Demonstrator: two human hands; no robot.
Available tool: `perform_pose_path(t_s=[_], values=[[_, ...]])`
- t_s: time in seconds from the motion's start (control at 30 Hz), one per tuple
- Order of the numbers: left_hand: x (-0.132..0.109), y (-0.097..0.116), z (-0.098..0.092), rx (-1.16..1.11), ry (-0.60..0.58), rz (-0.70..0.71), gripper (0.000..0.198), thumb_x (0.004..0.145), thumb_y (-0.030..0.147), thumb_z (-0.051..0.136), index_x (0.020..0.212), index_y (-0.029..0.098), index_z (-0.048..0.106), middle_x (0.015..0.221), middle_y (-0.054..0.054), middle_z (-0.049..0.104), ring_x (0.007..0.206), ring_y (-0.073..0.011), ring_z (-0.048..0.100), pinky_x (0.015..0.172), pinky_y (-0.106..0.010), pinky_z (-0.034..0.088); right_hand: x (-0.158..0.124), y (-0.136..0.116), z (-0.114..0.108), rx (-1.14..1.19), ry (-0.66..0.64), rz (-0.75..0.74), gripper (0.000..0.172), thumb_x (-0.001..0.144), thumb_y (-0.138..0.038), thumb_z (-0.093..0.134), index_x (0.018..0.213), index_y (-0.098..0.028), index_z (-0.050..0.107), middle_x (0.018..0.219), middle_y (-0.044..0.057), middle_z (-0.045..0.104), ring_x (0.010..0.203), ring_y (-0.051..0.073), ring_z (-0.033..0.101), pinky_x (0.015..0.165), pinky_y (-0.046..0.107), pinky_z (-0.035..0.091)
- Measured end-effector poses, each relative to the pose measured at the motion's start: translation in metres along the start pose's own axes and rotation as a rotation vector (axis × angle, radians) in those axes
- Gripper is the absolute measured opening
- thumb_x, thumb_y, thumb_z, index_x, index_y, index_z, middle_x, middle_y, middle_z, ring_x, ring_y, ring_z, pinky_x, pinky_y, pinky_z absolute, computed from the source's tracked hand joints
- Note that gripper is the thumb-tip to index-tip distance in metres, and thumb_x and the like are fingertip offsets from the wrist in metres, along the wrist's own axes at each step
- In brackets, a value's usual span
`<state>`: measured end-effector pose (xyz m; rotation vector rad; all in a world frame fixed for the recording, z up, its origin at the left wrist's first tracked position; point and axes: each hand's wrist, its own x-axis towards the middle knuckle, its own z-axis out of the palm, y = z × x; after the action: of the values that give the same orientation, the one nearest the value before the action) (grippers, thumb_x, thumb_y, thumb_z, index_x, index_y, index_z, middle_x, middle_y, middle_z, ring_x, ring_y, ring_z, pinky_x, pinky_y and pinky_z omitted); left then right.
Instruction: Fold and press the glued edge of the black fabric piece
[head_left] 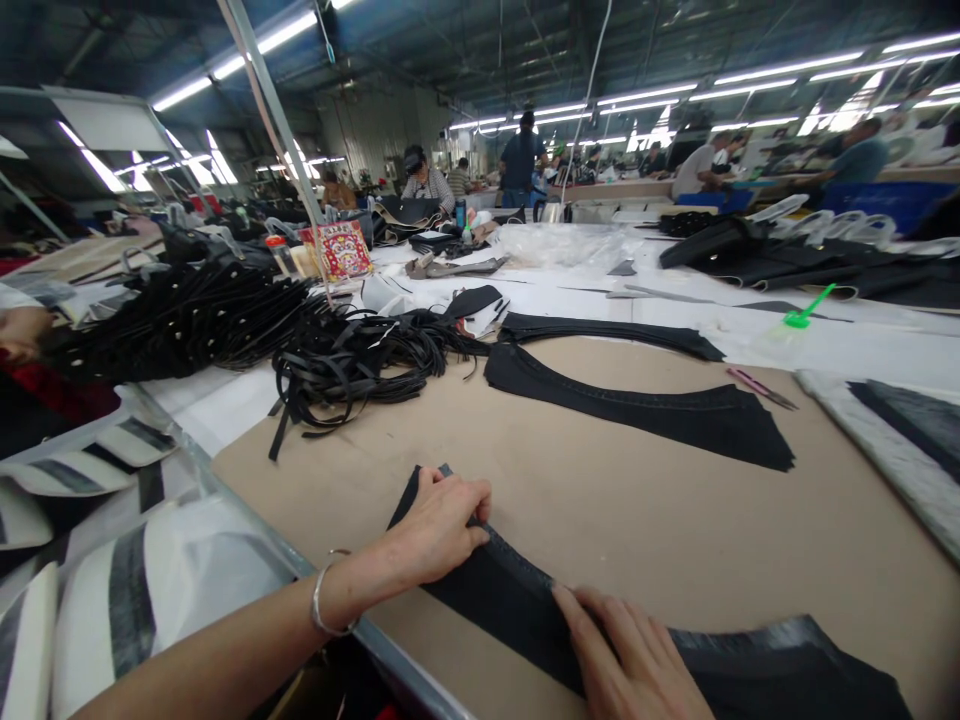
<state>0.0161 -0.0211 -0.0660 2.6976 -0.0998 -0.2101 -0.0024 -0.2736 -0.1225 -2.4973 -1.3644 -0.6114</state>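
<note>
A long, curved black fabric piece (510, 605) lies along the near edge of the tan work surface (600, 520), with a glossier strip along its upper edge. My left hand (442, 525), a silver bangle on its wrist, has its fingers curled and closed on that upper edge near the left end. Farther right, my right hand (634, 655) rests on the same piece, its fingers stretched out along the glossy strip. Beyond my hands, two more curved black fabric pieces (637, 405) lie at the back of the tan surface.
Thin black straps (360, 365) lie tangled at back left, beside stacked black pieces (195, 310). Small pink-handled snips (757, 387) and a bottle with a green nozzle (799, 320) lie to the right. Striped white material (150, 580) hangs left. Other people work in the background.
</note>
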Motion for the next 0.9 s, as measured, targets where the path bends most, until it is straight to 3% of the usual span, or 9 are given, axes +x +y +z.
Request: perform_pose_path(t_s=[0.27,0.53,0.9], values=[[0.000,-0.006,-0.011,0.046,0.031,-0.029,0.013,0.074,0.025,0.068,0.081,0.020,0.057,0.081,0.001,0.065,0.086,-0.0202,0.057,0.085,-0.039,0.027,0.045,-0.040,0.023,-0.039,0.059,0.057,0.053,0.065,-0.008,0.050,0.117,-0.013,0.060,0.100,0.006,0.066,0.081,0.022,0.058,0.069,0.032,0.050],[0.008,-0.039,-0.026,0.028,0.024,-0.082,0.005,0.077,0.019,0.063,0.079,0.023,0.064,0.088,0.003,0.069,0.093,-0.0206,0.059,0.089,-0.041,0.027,0.045,-0.033,0.027,-0.068,0.068,0.026,0.052,0.064,-0.008,0.054,0.115,-0.013,0.060,0.095,0.004,0.066,0.079,0.020,0.056,0.066,0.031,0.049],[0.012,-0.034,-0.025,0.038,0.043,-0.107,0.007,0.075,0.018,0.064,0.081,0.022,0.063,0.082,0.001,0.066,0.088,-0.0214,0.058,0.088,-0.041,0.030,0.044,-0.031,0.039,-0.093,0.149,0.009,0.050,0.066,-0.005,0.050,0.114,-0.015,0.058,0.095,0.002,0.064,0.078,0.018,0.054,0.065,0.031,0.047]])
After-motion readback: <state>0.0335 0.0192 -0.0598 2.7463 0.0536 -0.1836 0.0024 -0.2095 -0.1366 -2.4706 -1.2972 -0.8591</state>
